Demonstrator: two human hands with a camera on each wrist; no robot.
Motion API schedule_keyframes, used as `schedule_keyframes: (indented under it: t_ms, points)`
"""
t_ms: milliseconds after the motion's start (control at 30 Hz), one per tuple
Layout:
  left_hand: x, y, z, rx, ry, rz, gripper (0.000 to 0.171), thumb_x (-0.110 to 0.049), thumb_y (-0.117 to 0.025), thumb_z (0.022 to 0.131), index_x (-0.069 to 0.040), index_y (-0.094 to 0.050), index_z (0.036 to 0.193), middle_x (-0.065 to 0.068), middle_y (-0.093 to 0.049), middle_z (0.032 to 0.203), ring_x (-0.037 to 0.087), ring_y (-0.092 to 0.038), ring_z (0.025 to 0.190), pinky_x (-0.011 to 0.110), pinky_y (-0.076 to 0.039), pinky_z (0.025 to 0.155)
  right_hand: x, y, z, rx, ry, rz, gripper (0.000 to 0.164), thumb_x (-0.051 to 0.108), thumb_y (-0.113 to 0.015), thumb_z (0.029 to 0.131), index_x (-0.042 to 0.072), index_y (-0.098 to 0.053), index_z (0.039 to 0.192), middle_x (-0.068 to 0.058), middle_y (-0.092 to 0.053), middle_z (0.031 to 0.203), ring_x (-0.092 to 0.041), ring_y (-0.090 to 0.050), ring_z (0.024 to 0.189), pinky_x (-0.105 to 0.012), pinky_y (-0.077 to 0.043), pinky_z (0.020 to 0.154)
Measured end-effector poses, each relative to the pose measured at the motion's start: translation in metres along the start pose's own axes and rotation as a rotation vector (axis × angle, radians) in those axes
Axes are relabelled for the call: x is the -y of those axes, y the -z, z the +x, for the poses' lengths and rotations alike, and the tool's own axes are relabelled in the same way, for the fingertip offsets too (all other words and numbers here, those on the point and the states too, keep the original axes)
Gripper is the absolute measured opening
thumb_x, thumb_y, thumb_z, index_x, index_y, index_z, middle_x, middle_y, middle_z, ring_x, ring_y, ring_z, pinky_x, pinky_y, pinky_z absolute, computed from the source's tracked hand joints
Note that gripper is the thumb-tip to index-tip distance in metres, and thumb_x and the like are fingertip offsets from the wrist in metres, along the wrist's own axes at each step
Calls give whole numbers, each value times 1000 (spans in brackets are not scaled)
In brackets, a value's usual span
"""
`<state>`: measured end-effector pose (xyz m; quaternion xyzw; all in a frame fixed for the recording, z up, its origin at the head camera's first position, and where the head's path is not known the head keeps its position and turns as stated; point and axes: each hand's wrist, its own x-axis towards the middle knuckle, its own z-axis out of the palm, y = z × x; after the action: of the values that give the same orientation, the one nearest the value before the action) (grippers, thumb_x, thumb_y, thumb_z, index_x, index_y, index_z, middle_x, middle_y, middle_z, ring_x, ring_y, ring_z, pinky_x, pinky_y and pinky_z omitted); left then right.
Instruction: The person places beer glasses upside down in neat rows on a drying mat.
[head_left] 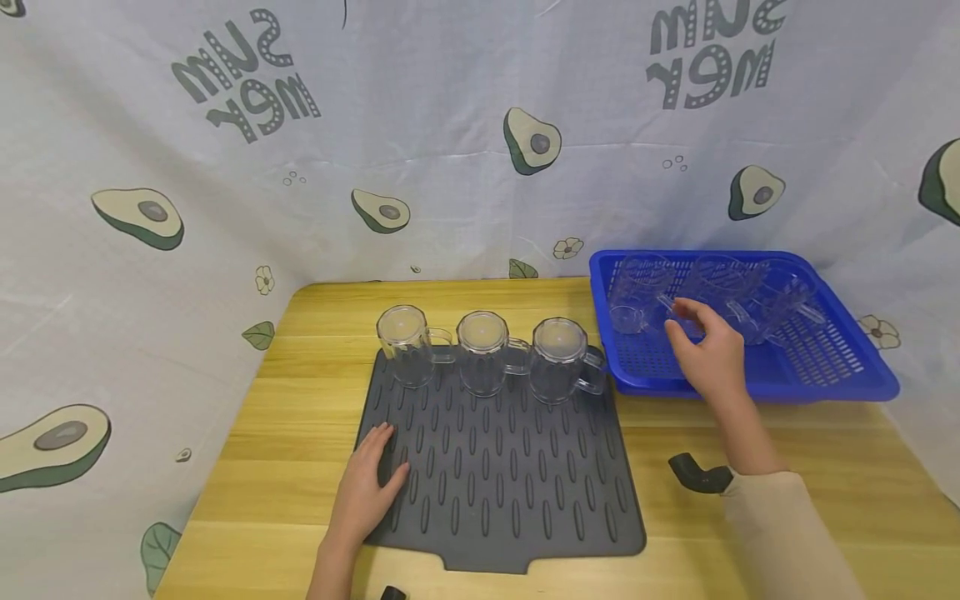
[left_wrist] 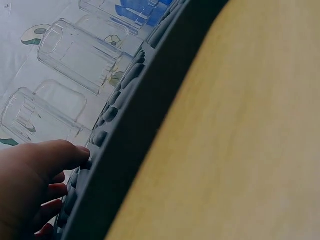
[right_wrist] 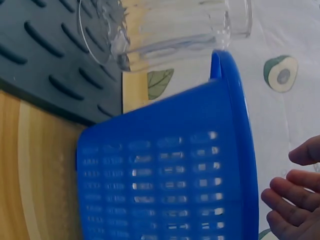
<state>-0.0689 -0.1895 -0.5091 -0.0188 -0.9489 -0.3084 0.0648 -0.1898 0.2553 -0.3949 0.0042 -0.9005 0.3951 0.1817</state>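
Beneath you, a wood-grain table point(head_left: 300, 358) bears the dark mat point(head_left: 510, 467); to the mat's right, by its far corner, sits a blue basket point(head_left: 757, 390) of clear mugs; your right hand point(head_left: 716, 354) reaches over it, thumb apart from loosely curved fingers; whether a fingertip touches glass, the views cannot tell; your left hand point(head_left: 363, 487) rests on the mat's left side, thumb spread from the fingers, where a light press should steady the mat.

Along the mat's far edge stand three glass mugs point(head_left: 483, 354), apparently mouth down, handles to the right; the nearest basket mug point(head_left: 627, 320), right of the mat, lies just beside your right hand; the step in hand looks like a pick from there; best to pinch its handle point(head_left: 664, 302) between thumb and fingers, ease the glass free of its neighbours, and raise it well over the rim before any swing toward the mat; the row's rightmost handle, just beside the basket, could be knocked.
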Motion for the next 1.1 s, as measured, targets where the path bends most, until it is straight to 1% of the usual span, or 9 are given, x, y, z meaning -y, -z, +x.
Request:
schedule_keyframes:
  t_ms: [100,233,433,700,867,1100]
  points:
    - [2,0,-1,2,1,-7,57,-20,-71,89,2,-51,137,21,-45,145,43,-35,136,58,-30,109,-3,2,8,22,-30,-6,46,21,-53,100,-5,-49,138,-28,-54,132,-50,-46,123,-63,-38,98]
    - [4,-1,-2,-6,-5,-11,56,-20,-72,89,2,-52,136,21,-45,145,43,-36,136,59,-31,108,-8,4,16,79,-71,-37,50,26,-50,102,-4,-45,142,-29,-50,136,-51,-42,126,-64,-36,99]
    - [7,-2,-2,-11,-8,-14,57,-22,-72,88,3,-53,136,21,-45,145,42,-37,135,59,-31,107,-17,2,27,136,-84,-85,54,28,-48,102,-5,-40,144,-30,-47,138,-52,-40,124,-64,-35,96]
    - [9,-2,-1,-4,-9,-21,56,-24,-71,89,2,-53,136,20,-45,145,42,-37,135,59,-31,108,-25,-3,34,166,-103,-115,55,27,-47,103,-7,-37,145,-31,-44,140,-51,-37,129,-65,-35,98]
    - [9,-3,-1,-8,-20,-22,56,-24,-71,89,2,-53,135,21,-45,145,42,-38,135,59,-31,107,-30,-7,39,177,-99,-132,55,26,-46,103,-9,-38,143,-35,-44,138,-52,-38,127,-64,-35,98]
    - [8,-2,-2,-12,-22,-31,57,-24,-71,88,2,-53,135,21,-45,145,42,-38,135,60,-31,107,-34,-11,42,224,-121,-151,57,27,-45,103,-10,-33,145,-38,-42,136,-54,-40,122,-65,-37,95]
